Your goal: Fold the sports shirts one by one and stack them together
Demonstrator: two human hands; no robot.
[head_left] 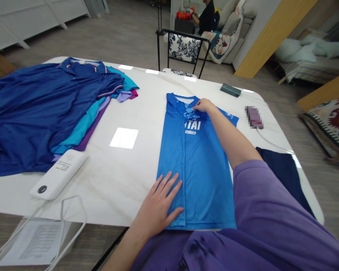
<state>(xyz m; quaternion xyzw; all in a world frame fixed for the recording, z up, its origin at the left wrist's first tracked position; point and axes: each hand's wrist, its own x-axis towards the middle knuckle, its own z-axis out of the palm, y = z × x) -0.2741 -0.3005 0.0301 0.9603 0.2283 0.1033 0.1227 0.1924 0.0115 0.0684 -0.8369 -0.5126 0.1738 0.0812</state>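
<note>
Head view shows the blue jersey [207, 169] lying on the table [124, 177], left side folded inward. The left hand [159, 203] rests flat on its lower part, fingers spread; the right hand [202, 105] touches its upper front, fingertips together, any grip unclear. Left of the jersey lie piled shirts [45, 101] and a white device [59, 177]; right, navy cloth [284, 173].

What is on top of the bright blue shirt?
The left hand lies low on the bright blue shirt, the right hand near its collar. Its folded-over side hides the start of the white lettering.
</note>
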